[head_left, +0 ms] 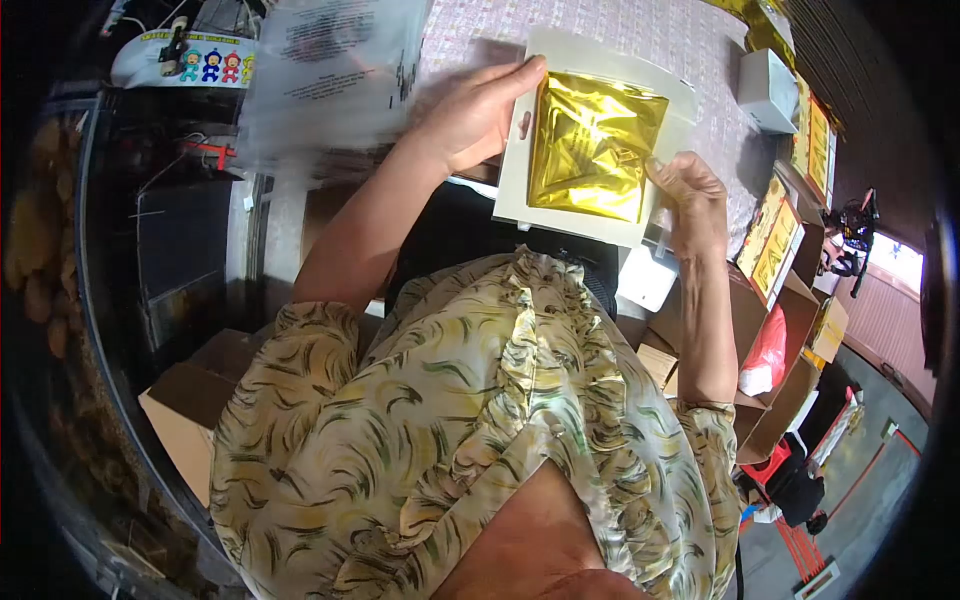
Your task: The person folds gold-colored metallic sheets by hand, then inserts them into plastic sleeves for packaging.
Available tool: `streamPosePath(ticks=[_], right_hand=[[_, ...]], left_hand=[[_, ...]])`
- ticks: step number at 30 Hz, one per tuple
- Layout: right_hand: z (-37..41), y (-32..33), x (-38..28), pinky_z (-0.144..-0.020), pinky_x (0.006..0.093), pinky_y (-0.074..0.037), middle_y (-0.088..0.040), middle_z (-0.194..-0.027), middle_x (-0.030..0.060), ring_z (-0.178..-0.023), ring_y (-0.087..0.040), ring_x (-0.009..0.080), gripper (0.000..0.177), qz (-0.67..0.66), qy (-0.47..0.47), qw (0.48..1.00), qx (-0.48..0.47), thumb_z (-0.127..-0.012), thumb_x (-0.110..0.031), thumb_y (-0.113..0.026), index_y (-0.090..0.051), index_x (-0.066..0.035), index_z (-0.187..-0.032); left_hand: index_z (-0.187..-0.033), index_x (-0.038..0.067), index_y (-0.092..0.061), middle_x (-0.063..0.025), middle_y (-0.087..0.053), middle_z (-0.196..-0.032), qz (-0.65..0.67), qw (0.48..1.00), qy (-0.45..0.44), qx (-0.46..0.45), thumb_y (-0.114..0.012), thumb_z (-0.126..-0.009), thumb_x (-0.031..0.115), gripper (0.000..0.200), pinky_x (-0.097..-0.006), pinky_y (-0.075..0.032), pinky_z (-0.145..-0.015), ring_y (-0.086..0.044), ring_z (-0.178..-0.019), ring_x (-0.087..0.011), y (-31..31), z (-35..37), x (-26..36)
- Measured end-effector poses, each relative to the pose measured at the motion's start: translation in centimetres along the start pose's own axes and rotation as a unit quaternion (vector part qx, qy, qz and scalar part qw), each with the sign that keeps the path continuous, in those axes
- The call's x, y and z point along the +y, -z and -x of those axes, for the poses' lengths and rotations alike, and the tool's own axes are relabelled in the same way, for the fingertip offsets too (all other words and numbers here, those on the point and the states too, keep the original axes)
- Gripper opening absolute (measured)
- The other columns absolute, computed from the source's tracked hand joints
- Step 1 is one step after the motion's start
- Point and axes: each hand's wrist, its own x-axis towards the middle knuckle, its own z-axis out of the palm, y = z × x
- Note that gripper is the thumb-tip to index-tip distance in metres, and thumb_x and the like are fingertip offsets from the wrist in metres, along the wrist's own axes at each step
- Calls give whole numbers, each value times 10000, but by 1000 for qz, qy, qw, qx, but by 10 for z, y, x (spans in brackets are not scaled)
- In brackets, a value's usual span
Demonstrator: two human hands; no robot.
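Observation:
A flat shiny gold foil packet (597, 145) lies against a white backing card (515, 200) with a hang hole near its left edge. Card and packet are held up together over the front of the table. My left hand (478, 118) grips the card's upper left side, thumb on the front face and the other fingers largely behind it. On the opposite side, my right hand (695, 205) is closed at the right edge, its thumb at the packet's border. Whether it pinches the foil as well as the card cannot be made out.
Printed clear plastic bags (330, 80) lie on the patterned tablecloth (470, 35) to the left. At right stand a white box (768, 90) and colourful printed boxes (770, 240). Cardboard boxes (190, 420) flank me, with a red-and-white bag (765, 350) on the right.

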Motion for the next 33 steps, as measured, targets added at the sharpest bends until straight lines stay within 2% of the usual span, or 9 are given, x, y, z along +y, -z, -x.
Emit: streamPosePath(ticks=[10, 13, 19, 22, 23, 25, 27, 30, 33], right_hand=[[1, 2, -6, -689, 225, -472, -738, -859, -13, -750, -638, 70, 141, 112, 27, 993, -2, -880, -12, -787, -693, -113, -847], [4, -6, -12, -705, 236, -461, -740, -863, -15, -752, -628, 77, 136, 108, 17, 994, 1, -875, -15, -789, -700, -115, -850], [4, -4, -16, -751, 253, -464, -739, -858, -13, -753, -621, 84, 117, 89, 16, 996, -15, -874, -24, -789, -718, -117, -864], [3, 0, -30, -776, 254, -464, -734, -842, -15, -757, -618, 81, 112, 120, 11, 993, -16, -872, -46, -802, -717, -116, -850], [2, -1, -37, -776, 254, -464, -734, -842, -15, -757, -618, 81, 112, 120, 16, 993, -5, -872, -46, -802, -717, -116, -850], [0, -5, -50, -760, 244, -462, -728, -827, -16, -749, -612, 77, 116, 172, 32, 984, -31, -861, -65, -821, -715, -108, -841], [-8, -5, -57, -752, 229, -458, -723, -819, -18, -740, -607, 71, 123, 202, 52, 978, -31, -847, -70, -834, -715, -100, -839], [-21, -4, -65, -780, 225, -464, -709, -806, -42, -749, -605, 51, 132, 155, 76, 980, -98, -845, -37, -825, -707, -87, -815], [-22, 4, -75, -773, 220, -467, -703, -799, -46, -763, -610, 45, 134, 186, 97, 975, -79, -858, -16, -806, -701, -78, -804]], left_hand=[[-1574, 46, -365, -118, -508, -1529, 54, 990, 57, -117, -375, -1100, 510, 663, -371, -483, -1110, -534, -1374, -205, 5, -17, -13], [-1418, 52, -539, -89, -619, -1376, 73, 991, 47, -101, -475, -1081, 489, 555, -366, -551, -1031, -628, -1240, -182, 7, -21, -17], [-1464, 33, -510, -121, -621, -1396, 81, 989, 78, -96, -438, -1091, 484, 590, -384, -519, -1067, -587, -1311, -210, 18, -19, -15], [-1430, 23, -562, -140, -643, -1366, -32, 995, -1, -94, -658, -1005, 383, 565, -389, -494, -1084, -630, -1231, -219, 22, -22, 8], [-1430, 23, -562, -140, -643, -1366, -34, 994, 1, -107, -658, -1005, 383, 565, -389, -494, -1084, -630, -1231, -219, 27, -26, 18], [-1431, 19, -568, -138, -644, -1381, -438, 886, -136, -68, -564, -1061, 360, 503, -364, -489, -1091, -598, -1297, -213, 35, -40, 34], [-1408, 11, -588, -127, -662, -1352, -458, 872, -145, -90, -594, -1049, 368, 507, -331, -499, -1062, -625, -1250, -196, 15, -56, 47], [-1219, -5, -712, -107, -752, -1067, -607, 778, -85, -138, -667, -984, 506, 564, -291, -561, -849, -722, -972, -163, -42, -72, 71], [-1106, -2, -766, -74, -748, -1067, -496, 851, 89, -145, -708, -998, 295, 321, -287, -536, -829, -661, -945, -116, -58, -80, 85]])
